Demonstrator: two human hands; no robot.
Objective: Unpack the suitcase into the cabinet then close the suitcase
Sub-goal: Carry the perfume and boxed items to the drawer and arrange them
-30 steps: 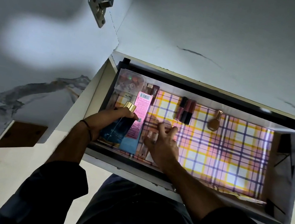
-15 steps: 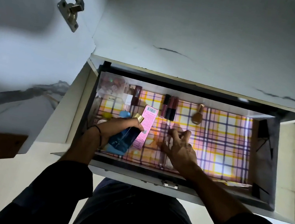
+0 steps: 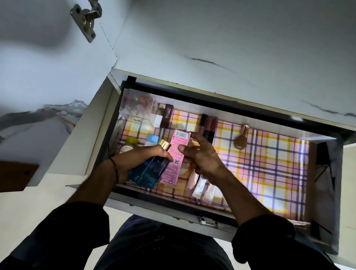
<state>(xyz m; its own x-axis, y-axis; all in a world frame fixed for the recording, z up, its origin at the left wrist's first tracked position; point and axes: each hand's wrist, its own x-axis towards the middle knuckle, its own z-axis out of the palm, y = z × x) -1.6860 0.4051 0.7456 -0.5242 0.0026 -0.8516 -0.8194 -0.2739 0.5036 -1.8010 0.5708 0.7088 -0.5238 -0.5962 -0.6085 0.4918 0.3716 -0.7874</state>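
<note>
Right hand [image 3: 201,160] moved onto pink box [image 3: 175,158], previously apart.

In the drawer [image 3: 320,182], a box [image 3: 174,157] lies left, tubes [image 3: 201,186] in front, lipsticks [image 3: 208,125] behind, a bottle [image 3: 241,139] further right.

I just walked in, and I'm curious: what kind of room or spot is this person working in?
Probably a bedroom or dressing area at home: an open cabinet drawer lined with plaid paper holds lip glosses, a perfume bottle in the left hand, and cosmetic tubes.
</note>
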